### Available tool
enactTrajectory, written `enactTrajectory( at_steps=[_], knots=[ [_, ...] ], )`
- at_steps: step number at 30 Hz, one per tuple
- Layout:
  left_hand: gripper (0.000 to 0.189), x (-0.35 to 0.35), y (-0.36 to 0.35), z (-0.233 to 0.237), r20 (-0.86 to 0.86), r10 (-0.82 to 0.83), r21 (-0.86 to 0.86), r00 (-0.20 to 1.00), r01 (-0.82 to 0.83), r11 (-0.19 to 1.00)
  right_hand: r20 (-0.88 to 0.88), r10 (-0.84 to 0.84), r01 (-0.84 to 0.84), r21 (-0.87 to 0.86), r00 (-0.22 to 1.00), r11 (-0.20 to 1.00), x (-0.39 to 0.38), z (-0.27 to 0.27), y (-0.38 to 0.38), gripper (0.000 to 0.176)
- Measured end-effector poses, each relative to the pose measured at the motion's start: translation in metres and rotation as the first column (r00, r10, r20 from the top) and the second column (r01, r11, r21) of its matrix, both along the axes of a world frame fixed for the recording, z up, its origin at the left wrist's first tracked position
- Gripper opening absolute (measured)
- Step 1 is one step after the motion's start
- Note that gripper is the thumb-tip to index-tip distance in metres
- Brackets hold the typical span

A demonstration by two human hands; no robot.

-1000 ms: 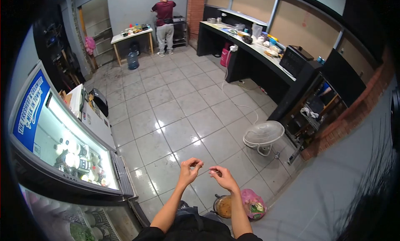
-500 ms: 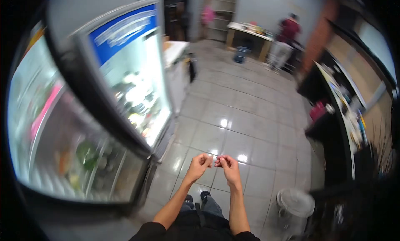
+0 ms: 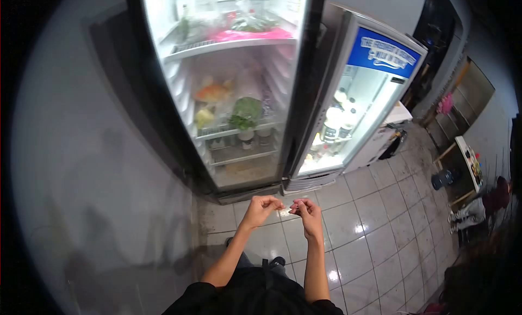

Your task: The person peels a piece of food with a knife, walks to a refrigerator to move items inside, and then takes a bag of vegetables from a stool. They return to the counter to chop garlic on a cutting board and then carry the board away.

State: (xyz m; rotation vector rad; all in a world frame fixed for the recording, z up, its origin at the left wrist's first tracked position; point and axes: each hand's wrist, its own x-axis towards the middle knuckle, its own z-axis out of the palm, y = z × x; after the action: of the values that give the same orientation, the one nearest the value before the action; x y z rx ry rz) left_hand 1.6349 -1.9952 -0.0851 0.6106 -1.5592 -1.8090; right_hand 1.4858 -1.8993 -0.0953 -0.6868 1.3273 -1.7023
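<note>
My left hand (image 3: 261,211) is held out over the tiled floor in front of my body, its thumb and fingertips pinched together. Close beside it, my right hand (image 3: 308,215) is curled in a similar pinch, and a small gap separates the two. Whatever the fingertips may hold is too small to make out. Beyond the hands stands a tall lit fridge (image 3: 300,124) with food on its shelves. Inside are a pink tray (image 3: 255,35), leafy greens (image 3: 246,112) and an orange item in clear wrap (image 3: 214,92). Neither hand touches the fridge.
A second lit fridge with a blue sign (image 3: 385,51) stands to the right, holding white-capped bottles (image 3: 333,123). Farther right are a white counter (image 3: 398,113), a blue water jug (image 3: 443,178), a table (image 3: 466,157) and a person in a maroon top (image 3: 496,196). A grey wall (image 3: 119,168) rises at left.
My view has turned left, bringing the tall fridge to the front and the person to the far right edge. Both hands stay raised and pinched, with the left fingers now reaching out straighter.
</note>
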Motion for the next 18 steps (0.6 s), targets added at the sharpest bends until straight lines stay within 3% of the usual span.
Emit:
enactTrajectory(
  at_steps=[4,11,14,15,16,18],
  knots=[
    [0.023,0.04,-0.026,0.007,-0.062,0.134,0.189,0.989,-0.12,0.975,0.029,0.068,-0.068,0.015,0.997,0.998,0.033,0.002,-0.028,0.018],
    [0.022,0.106,-0.086,-0.007,-0.027,0.212,0.156,0.977,-0.205,0.966,0.044,-0.017,0.014,0.066,0.999,0.998,0.094,-0.01,-0.077,0.015],
    [0.026,0.137,-0.139,-0.005,0.002,0.375,0.03,0.927,-0.375,0.927,0.031,-0.046,0.045,0.034,0.998,0.998,0.122,-0.011,-0.091,0.014],
    [0.033,0.144,-0.165,-0.02,-0.02,0.476,-0.038,0.879,-0.477,0.878,0.032,-0.067,0.066,0.038,0.997,0.997,0.13,-0.01,-0.093,0.014],
    [0.042,0.151,-0.18,-0.007,-0.043,0.554,-0.145,0.831,-0.554,0.82,0.05,-0.09,0.089,0.031,0.995,0.996,0.137,-0.009,-0.093,0.014],
    [0.063,0.16,-0.21,0.005,-0.022,0.653,-0.155,0.757,-0.648,0.746,0.071,-0.14,0.139,0.019,0.988,0.99,0.149,-0.01,-0.095,0.014]
  ],
)
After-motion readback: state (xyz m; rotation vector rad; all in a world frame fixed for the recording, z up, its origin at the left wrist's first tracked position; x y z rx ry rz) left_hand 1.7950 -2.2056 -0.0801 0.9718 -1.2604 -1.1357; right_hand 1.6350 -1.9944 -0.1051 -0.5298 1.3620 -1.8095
